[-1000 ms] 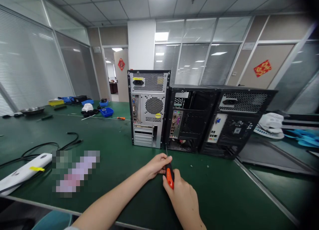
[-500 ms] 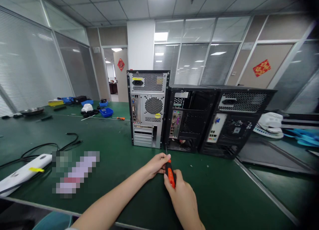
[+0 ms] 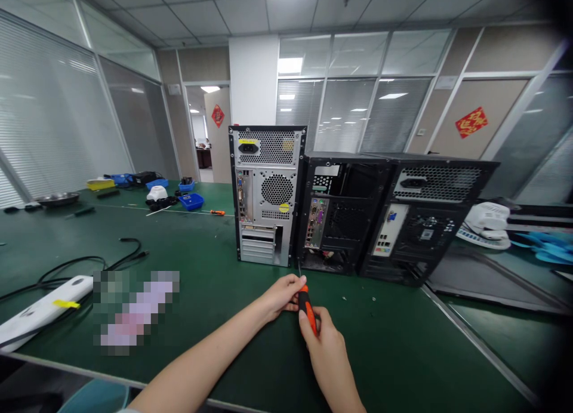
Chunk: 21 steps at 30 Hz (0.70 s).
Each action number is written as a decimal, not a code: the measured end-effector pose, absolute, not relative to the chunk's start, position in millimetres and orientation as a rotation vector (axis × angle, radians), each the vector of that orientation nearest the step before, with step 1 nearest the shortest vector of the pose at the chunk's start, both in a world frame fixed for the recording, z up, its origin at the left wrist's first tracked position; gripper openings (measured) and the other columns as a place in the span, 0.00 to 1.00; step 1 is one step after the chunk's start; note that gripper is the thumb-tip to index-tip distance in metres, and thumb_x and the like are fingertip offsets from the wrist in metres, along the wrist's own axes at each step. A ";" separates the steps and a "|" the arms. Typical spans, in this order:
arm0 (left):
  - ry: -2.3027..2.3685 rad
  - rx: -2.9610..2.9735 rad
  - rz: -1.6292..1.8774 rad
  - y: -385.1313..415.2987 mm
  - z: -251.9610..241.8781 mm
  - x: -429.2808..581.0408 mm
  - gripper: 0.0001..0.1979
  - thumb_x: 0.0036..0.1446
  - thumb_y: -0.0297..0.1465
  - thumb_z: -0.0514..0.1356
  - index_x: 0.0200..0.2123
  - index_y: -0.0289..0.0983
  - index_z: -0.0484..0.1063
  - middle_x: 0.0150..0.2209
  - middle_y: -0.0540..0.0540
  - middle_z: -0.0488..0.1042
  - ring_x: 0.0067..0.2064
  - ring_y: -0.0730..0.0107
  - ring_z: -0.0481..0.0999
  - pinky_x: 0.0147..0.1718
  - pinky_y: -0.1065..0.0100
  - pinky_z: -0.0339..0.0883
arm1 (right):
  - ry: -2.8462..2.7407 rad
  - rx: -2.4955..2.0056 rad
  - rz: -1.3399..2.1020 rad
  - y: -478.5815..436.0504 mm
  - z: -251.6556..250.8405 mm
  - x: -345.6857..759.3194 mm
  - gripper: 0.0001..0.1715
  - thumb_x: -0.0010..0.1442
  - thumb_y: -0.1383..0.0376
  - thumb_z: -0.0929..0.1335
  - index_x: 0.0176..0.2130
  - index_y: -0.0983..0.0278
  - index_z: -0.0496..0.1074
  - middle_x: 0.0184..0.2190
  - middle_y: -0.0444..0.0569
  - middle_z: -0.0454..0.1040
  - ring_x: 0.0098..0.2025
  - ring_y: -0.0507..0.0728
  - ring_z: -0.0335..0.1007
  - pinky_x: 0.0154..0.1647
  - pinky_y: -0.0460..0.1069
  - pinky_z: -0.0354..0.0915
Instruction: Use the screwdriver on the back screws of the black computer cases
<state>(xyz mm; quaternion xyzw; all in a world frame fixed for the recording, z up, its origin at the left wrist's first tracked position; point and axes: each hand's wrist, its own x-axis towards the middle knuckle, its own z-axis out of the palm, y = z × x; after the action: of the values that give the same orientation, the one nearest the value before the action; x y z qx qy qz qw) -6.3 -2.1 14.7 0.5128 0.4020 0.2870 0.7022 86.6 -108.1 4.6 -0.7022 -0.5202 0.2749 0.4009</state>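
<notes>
Orange and black, the screwdriver [image 3: 308, 308] is held in both hands over the green tabletop [image 3: 403, 347], its thin shaft pointing toward the foot of the computer cases. The left hand [image 3: 283, 293] has its fingers pinched at the upper end, by the shaft; the right hand [image 3: 330, 341] has its fingers closed around the lower part of the handle. Whether the tip touches anything is too small to tell. Just beyond stand a silver-backed computer tower [image 3: 266, 192], a black computer case [image 3: 349, 222] beside it, and another black case [image 3: 423, 237] at the right. Farther left lie a second orange screwdriver [image 3: 217, 212], a blue tray [image 3: 191, 202] and, nearer, a white power strip [image 3: 49, 311].
</notes>
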 end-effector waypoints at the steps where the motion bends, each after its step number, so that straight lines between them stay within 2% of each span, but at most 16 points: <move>1: 0.891 1.144 0.643 -2.1 14.6 -6.3 0.35 0.30 0.61 0.63 0.28 0.38 0.59 0.24 0.56 0.64 0.23 0.82 0.63 0.24 0.76 0.56 | -1.298 -1.724 0.721 -107.2 2.4 87.6 0.21 0.59 0.48 0.58 0.38 0.60 0.66 0.24 0.46 0.73 0.25 0.56 0.68 0.27 0.48 0.59; 8: 0.865 1.152 0.654 -1.8 12.6 -6.4 0.34 0.33 0.59 0.64 0.29 0.37 0.59 0.27 0.55 0.65 0.26 0.80 0.64 0.28 0.73 0.59 | -1.136 -1.487 0.820 -103.2 -8.2 88.5 0.26 0.53 0.43 0.62 0.34 0.62 0.66 0.17 0.40 0.64 0.19 0.51 0.59 0.19 0.46 0.54; 14: 0.842 1.142 0.653 -1.4 11.4 -6.8 0.34 0.33 0.59 0.65 0.29 0.37 0.60 0.28 0.54 0.67 0.28 0.78 0.66 0.31 0.71 0.60 | -0.900 -1.342 1.094 -105.6 -2.6 82.4 0.33 0.44 0.36 0.65 0.32 0.61 0.63 0.13 0.32 0.54 0.13 0.45 0.46 0.12 0.43 0.44; 18: 0.831 1.131 0.658 -1.5 12.2 -7.5 0.33 0.34 0.58 0.65 0.29 0.37 0.60 0.30 0.53 0.68 0.29 0.77 0.68 0.32 0.71 0.60 | -0.789 -1.264 1.180 -107.4 3.5 79.1 0.35 0.40 0.36 0.68 0.31 0.61 0.61 0.14 0.31 0.55 0.12 0.44 0.45 0.10 0.42 0.45; 21: 0.830 1.121 0.651 -1.1 12.2 -7.5 0.34 0.32 0.58 0.66 0.29 0.37 0.60 0.29 0.53 0.68 0.29 0.76 0.69 0.32 0.70 0.60 | -0.745 -1.197 1.206 -108.3 3.4 78.6 0.33 0.42 0.38 0.68 0.32 0.61 0.61 0.15 0.32 0.57 0.12 0.44 0.45 0.09 0.42 0.46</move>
<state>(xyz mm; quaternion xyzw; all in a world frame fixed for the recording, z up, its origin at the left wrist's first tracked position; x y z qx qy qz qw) -7.5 -1.1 12.2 0.5067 0.3751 0.2941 0.7184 78.6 -108.3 3.4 -0.5161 -0.3212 0.5203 0.5998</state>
